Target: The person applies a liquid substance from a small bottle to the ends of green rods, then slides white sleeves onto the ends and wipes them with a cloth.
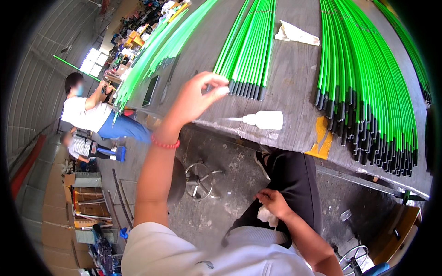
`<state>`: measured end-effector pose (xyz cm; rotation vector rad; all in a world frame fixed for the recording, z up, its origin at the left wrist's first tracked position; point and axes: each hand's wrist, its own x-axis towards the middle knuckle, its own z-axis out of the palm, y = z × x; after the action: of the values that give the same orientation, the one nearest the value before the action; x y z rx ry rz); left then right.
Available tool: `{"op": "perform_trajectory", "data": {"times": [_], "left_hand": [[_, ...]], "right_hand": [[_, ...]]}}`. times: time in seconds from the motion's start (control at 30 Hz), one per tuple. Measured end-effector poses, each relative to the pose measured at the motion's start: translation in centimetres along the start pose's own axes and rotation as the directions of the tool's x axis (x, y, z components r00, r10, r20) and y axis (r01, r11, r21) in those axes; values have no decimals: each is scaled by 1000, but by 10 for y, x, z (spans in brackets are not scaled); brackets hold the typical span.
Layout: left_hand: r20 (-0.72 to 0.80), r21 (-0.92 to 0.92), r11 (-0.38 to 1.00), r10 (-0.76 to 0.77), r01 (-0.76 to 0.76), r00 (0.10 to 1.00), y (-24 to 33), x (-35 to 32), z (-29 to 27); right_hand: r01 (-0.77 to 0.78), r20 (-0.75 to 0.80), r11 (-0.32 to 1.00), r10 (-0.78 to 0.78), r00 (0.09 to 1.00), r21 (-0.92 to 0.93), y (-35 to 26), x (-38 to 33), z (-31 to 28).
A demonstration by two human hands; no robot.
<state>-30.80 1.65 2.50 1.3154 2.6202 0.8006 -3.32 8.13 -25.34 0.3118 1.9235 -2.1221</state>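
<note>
My left hand (198,94) reaches over the table, thumb and index finger bent into a pinch at the lower left corner of a small row of green rods (251,46) with black ends. The fingertips cover the ends of the leftmost rods, and whatever is between them is hidden. In front of that row a white squeeze bottle (269,120) with a thin nozzle lies on its side. My right hand (275,204) is low by my lap, its fingers closed on a crumpled white cloth (267,216). Another white cloth (297,34) lies between the rod bundles.
A large fanned bundle of green rods (368,92) covers the table's right side; more rods (156,50) lie at the left. A yellow patch (321,138) marks the table's near edge. A stool base (199,181) stands below. One person (94,108) at left holds a green rod; another (85,149) is behind.
</note>
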Motion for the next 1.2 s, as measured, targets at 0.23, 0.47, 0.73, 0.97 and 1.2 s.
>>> {"op": "perform_trajectory", "data": {"times": [0.23, 0.47, 0.73, 0.97, 1.2], "left_hand": [[87, 193, 963, 176, -190, 981, 11, -52, 23], [-56, 185, 945, 285, -270, 957, -8, -40, 46], [-195, 28, 983, 182, -180, 964, 29, -63, 18], [-311, -160, 925, 285, -345, 907, 55, -86, -2], [-418, -586, 733, 91, -344, 904, 67, -149, -2]], "right_hand": [[22, -9, 998, -23, 1000, -59, -4, -3, 6], [79, -31, 981, -86, 996, -175, -11, -12, 9], [129, -76, 973, -145, 986, -192, -5, -14, 13], [194, -115, 969, -213, 970, -153, 11, -9, 17], [-3, 70, 977, -13, 997, 215, -2, -25, 13]]}}
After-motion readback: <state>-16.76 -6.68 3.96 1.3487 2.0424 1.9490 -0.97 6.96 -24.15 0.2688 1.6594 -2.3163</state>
